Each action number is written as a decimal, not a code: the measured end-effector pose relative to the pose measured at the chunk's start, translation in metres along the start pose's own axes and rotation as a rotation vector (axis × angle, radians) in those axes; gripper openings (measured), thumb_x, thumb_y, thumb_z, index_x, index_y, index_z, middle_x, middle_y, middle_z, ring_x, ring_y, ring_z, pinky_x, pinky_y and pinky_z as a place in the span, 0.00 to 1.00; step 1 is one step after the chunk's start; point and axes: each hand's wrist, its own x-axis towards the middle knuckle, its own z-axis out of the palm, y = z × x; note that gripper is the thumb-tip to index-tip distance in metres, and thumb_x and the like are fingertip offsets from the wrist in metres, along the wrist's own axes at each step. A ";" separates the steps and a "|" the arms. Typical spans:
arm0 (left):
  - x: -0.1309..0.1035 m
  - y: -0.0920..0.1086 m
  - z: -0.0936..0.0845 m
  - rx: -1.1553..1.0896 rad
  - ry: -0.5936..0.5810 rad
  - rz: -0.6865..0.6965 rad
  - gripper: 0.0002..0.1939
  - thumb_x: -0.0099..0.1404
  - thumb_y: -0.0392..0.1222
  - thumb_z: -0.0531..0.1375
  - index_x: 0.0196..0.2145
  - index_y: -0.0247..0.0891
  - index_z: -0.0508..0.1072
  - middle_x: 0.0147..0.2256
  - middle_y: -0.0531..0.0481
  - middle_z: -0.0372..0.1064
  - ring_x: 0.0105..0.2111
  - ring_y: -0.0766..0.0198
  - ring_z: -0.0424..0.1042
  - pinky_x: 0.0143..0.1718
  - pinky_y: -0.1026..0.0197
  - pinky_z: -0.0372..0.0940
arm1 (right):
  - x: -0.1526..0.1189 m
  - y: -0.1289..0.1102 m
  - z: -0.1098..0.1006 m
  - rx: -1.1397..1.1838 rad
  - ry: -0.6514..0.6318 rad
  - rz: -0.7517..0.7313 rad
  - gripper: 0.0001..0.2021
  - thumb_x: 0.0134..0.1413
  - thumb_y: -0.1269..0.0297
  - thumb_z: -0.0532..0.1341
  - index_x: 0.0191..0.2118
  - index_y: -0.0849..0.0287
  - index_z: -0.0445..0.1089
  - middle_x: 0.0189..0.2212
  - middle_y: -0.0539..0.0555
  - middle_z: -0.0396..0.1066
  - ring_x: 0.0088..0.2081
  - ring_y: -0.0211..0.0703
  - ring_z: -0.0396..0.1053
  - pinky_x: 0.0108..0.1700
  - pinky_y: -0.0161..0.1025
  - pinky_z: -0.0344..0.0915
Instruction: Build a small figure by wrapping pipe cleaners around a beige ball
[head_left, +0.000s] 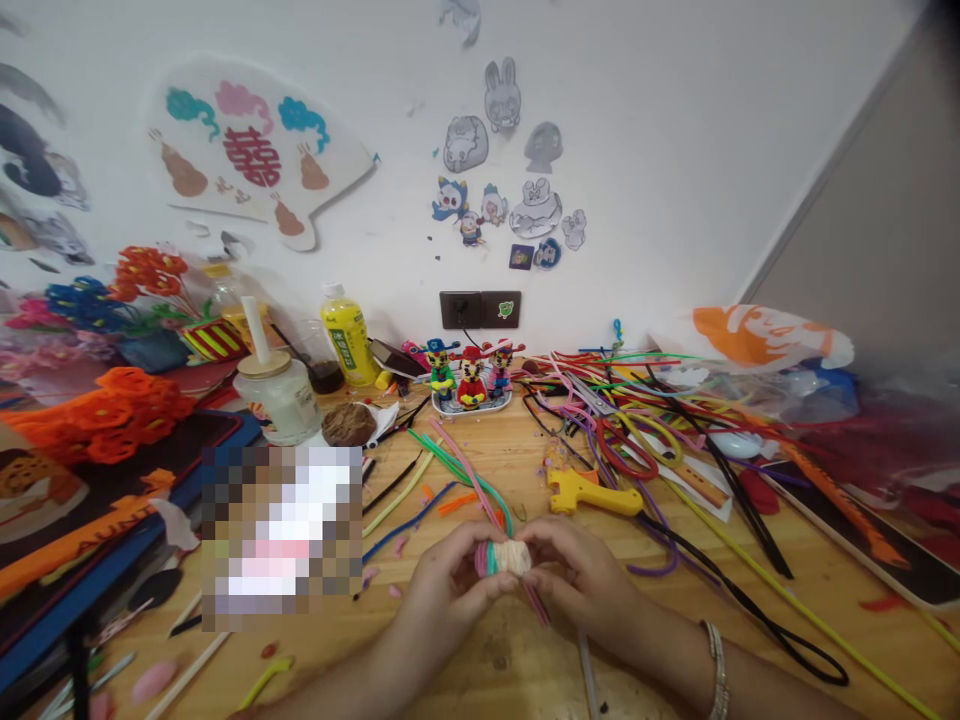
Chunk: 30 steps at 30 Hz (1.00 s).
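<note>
Between my two hands is a small coiled roll of pipe cleaner (507, 558), banded purple-pink, teal and cream. My left hand (448, 580) grips its purple-pink end with thumb and fingers closed. At the cream end, the fingertips and thumb of my right hand (577, 575) pinch the roll. Long pink pipe cleaners (466, 468) and teal ones (491, 487) stretch away from it toward the back of the table. A short pink length also sticks out below the roll.
A yellow hot glue gun (596, 494) lies right of my hands, its black cord (739, 595) looping forward. Many pipe cleaners and red-handled scissors (626, 450) crowd the back right. Three figurines (470, 380) stand behind. Left are a glass jar (277, 400) and a yellow bottle (349, 335).
</note>
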 end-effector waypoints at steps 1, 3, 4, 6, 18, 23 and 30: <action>0.000 0.001 0.000 0.011 0.002 0.006 0.09 0.50 0.40 0.62 0.31 0.37 0.69 0.26 0.53 0.66 0.27 0.63 0.65 0.28 0.64 0.60 | 0.000 0.000 0.000 -0.009 0.002 -0.003 0.07 0.53 0.66 0.57 0.39 0.57 0.66 0.33 0.53 0.69 0.35 0.41 0.67 0.38 0.36 0.64; -0.001 0.002 0.000 0.033 0.011 0.029 0.09 0.51 0.40 0.62 0.31 0.37 0.69 0.27 0.52 0.67 0.28 0.63 0.65 0.28 0.65 0.61 | -0.001 0.000 0.001 -0.009 0.006 -0.001 0.07 0.53 0.66 0.57 0.39 0.57 0.66 0.33 0.53 0.69 0.35 0.41 0.67 0.38 0.36 0.64; -0.002 0.002 0.000 0.048 0.018 0.043 0.08 0.51 0.40 0.62 0.31 0.38 0.69 0.27 0.52 0.67 0.28 0.63 0.66 0.28 0.65 0.61 | -0.001 0.001 0.002 0.011 0.009 0.008 0.07 0.52 0.65 0.57 0.38 0.58 0.66 0.33 0.53 0.69 0.35 0.41 0.67 0.38 0.36 0.64; -0.002 0.002 0.000 0.101 0.033 0.074 0.08 0.52 0.40 0.61 0.31 0.38 0.69 0.27 0.52 0.68 0.28 0.63 0.67 0.28 0.65 0.62 | 0.000 0.001 0.003 0.099 0.014 0.049 0.08 0.52 0.64 0.58 0.38 0.58 0.66 0.33 0.54 0.69 0.35 0.41 0.67 0.37 0.36 0.64; -0.006 0.002 0.000 0.405 0.086 0.354 0.09 0.52 0.33 0.62 0.33 0.39 0.69 0.30 0.51 0.74 0.30 0.64 0.72 0.32 0.65 0.67 | 0.005 0.000 0.007 0.456 0.115 0.154 0.10 0.47 0.58 0.62 0.34 0.57 0.70 0.34 0.53 0.68 0.37 0.42 0.67 0.40 0.39 0.64; -0.005 0.002 0.000 0.434 0.132 0.441 0.11 0.51 0.31 0.63 0.33 0.39 0.68 0.28 0.52 0.73 0.28 0.65 0.72 0.29 0.67 0.67 | 0.007 -0.004 0.009 0.575 0.074 0.212 0.13 0.45 0.57 0.63 0.37 0.57 0.70 0.34 0.53 0.68 0.38 0.42 0.68 0.42 0.40 0.64; -0.003 -0.001 0.002 0.420 0.137 0.531 0.13 0.52 0.27 0.60 0.34 0.40 0.66 0.29 0.52 0.70 0.29 0.65 0.71 0.30 0.67 0.67 | 0.007 0.001 0.014 0.654 0.117 0.238 0.12 0.41 0.58 0.66 0.34 0.57 0.71 0.32 0.51 0.69 0.35 0.41 0.68 0.39 0.38 0.65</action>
